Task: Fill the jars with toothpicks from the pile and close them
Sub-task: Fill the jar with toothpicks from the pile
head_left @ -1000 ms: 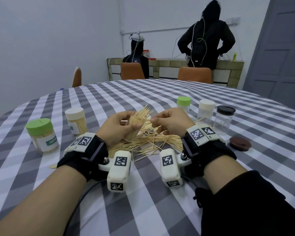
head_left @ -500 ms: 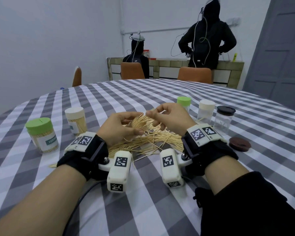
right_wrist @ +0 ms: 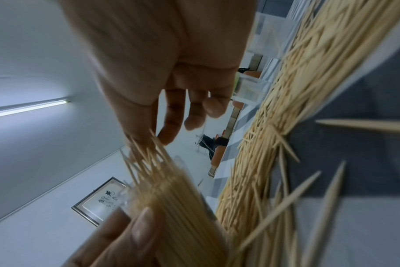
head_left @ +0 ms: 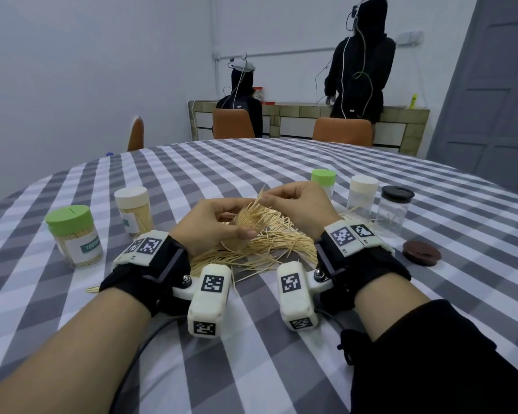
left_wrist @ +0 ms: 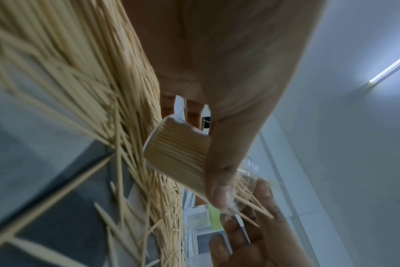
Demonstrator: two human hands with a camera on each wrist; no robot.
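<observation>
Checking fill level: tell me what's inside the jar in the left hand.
The jar gripped by the left hand is packed with toothpicks, tips fanning out of its mouth. Its base is hidden.

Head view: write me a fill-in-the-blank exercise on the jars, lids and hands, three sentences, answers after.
1. The left hand holds a clear jar packed with ____.
2. The lid lying by itself on the tablecloth, beside the right wrist, is ____.
3. The jar with the black lid stands to the ____ of the loose pile.

Missing words: toothpicks; brown; right
</observation>
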